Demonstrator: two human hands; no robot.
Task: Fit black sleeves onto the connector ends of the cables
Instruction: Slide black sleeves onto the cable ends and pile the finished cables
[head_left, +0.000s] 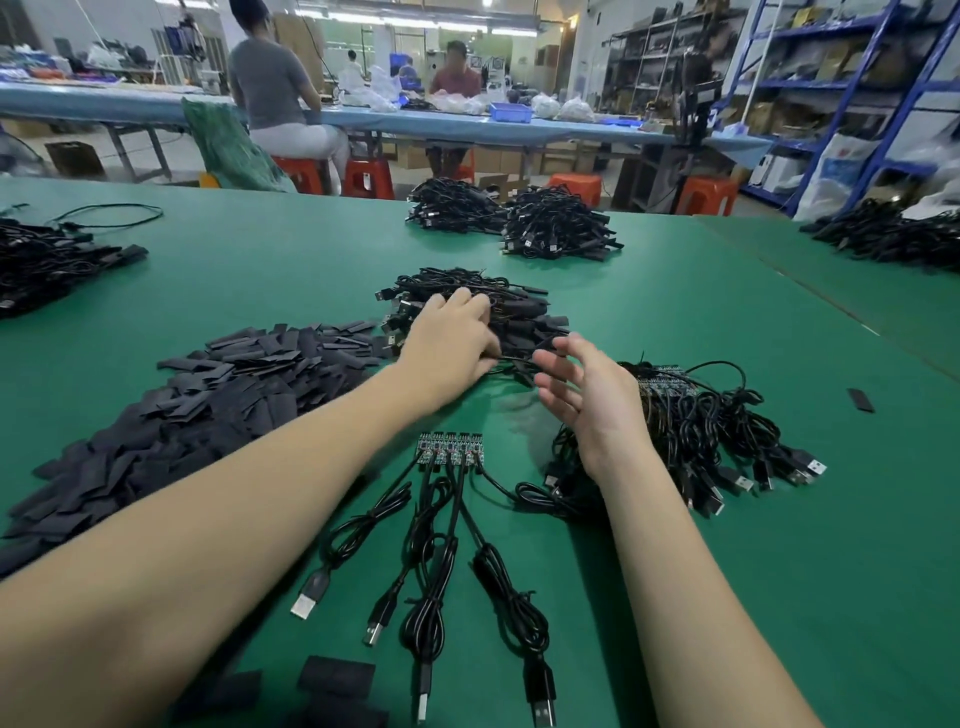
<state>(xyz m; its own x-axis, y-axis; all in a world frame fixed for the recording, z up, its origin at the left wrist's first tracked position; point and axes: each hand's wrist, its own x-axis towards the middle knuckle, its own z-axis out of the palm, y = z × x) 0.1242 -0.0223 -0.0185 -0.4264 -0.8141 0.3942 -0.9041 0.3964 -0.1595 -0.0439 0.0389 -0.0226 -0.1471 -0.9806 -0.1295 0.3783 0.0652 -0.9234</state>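
The green desk (675, 322) carries the work. The heap of black sleeves (208, 400) spreads across its left side; these flat, short pieces look light, thin and soft, likely to flatten shut, so each is best pinched by its edges and squeezed open at the mouth. At centre, farther off, lies a pile of finished cables (483, 312); to the right a bundle of bare cables (691, 436) lies with circuit-board ends toward the far side. Nearest, four cables (447, 519) lie side by side, their small boards (451, 448) in a row. The cords look limp and springy, the boards stiff but delicate; holding a board by its edges or by the cord just behind it seems safest.

The left hand (452, 343) rests on the central pile, fingers curled into the cords. The right hand (587, 389) hovers beside it, fingers spread and holding nothing.

No writing or brand can be read.
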